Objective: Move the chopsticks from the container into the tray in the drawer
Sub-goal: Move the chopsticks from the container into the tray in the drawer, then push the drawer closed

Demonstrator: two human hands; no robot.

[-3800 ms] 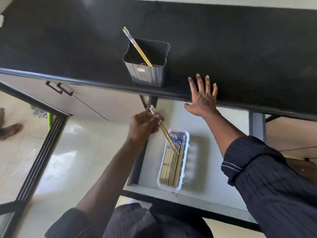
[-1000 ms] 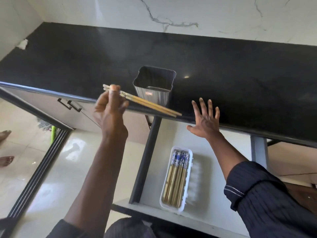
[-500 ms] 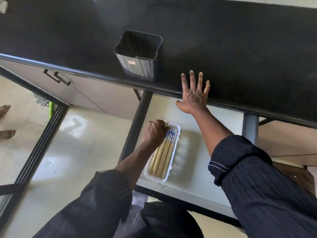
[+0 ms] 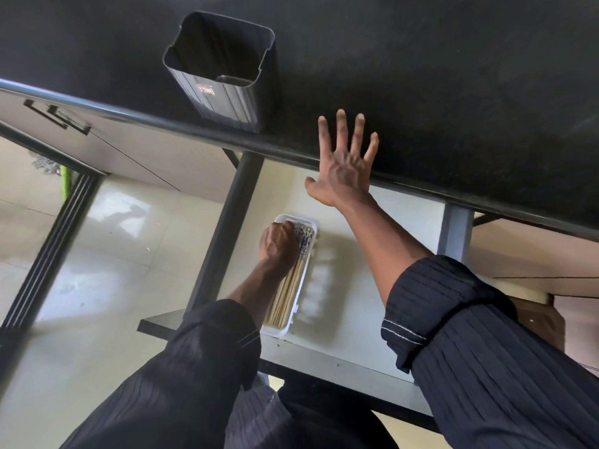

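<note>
From the head view, the left hand is curled into a fist down in the white tray, over the patterned ends of the chopsticks; whether it grips any I cannot tell. The right hand lies flat and spread on the edge of the black tabletop, grasping nothing. The chopsticks lie lengthwise in the tray, which sits in the open drawer; the dark ribbed container looks empty. Withdrawing the fist carelessly could drag sticks over the low rim or nudge the tray. The drawer's dark left wall is close beside the tray; the drawer floor to its right is open.
</note>
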